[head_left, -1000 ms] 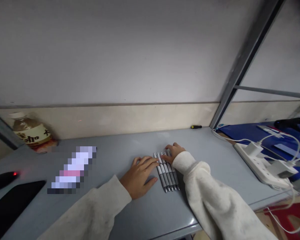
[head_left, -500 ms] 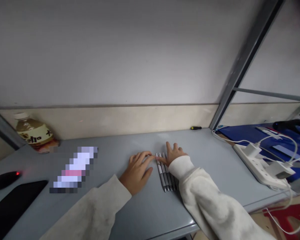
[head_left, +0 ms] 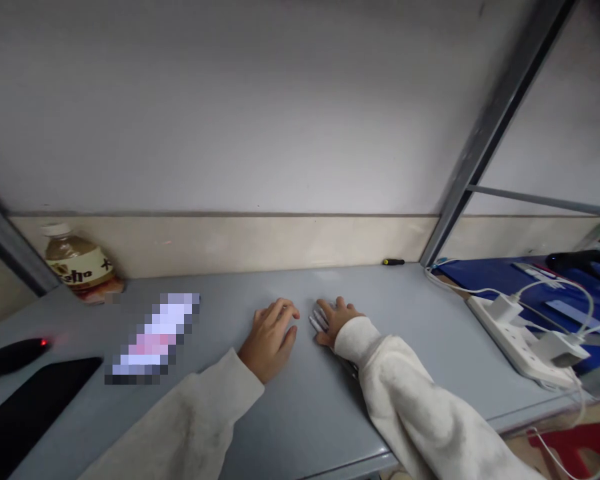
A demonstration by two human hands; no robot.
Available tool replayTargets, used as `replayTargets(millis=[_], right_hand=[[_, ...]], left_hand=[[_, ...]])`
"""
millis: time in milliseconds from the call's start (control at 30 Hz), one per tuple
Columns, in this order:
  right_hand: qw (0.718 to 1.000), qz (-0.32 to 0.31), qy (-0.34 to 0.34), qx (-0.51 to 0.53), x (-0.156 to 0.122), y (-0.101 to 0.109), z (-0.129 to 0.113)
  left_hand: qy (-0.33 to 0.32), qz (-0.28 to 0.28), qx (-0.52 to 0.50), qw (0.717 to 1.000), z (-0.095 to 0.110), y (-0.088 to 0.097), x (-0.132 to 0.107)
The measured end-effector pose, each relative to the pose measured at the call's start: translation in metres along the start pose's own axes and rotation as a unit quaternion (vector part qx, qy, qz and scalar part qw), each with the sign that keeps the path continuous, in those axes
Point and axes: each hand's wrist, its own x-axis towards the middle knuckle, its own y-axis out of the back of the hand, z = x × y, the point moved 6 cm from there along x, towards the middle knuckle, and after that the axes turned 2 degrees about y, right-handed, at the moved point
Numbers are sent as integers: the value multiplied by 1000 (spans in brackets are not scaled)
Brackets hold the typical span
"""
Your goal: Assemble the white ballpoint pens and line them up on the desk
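Several grey and white pens (head_left: 318,321) lie side by side on the grey desk (head_left: 290,413). My right hand (head_left: 336,319) covers most of them, its fingers curled around the bundle; only the pens' top ends show at its left. My left hand (head_left: 271,337) rests on the desk just left of the pens, fingers bent and apart, holding nothing. Both arms wear cream fleece sleeves.
A drink bottle (head_left: 77,263) stands at the back left by the wall. A black mouse (head_left: 10,355) with a red light and a black pad (head_left: 30,413) lie at the left. A white power strip (head_left: 523,337) with plugs and cables sits at the right; a small screwdriver (head_left: 393,262) lies at the back.
My right hand slid over the row of pens and closed around them, hiding most of them. My left hand drew back from the pens and curled slightly.
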Motion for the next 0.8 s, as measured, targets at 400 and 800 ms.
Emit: replayTargets(millis=[400, 800], right_hand=[[996, 5, 84, 37, 10, -2, 9], [991, 34, 126, 23, 13, -5, 5]], left_hand=[[11, -12, -24, 1000, -3, -2, -1], [4, -8, -35, 999, -1, -1, 0]])
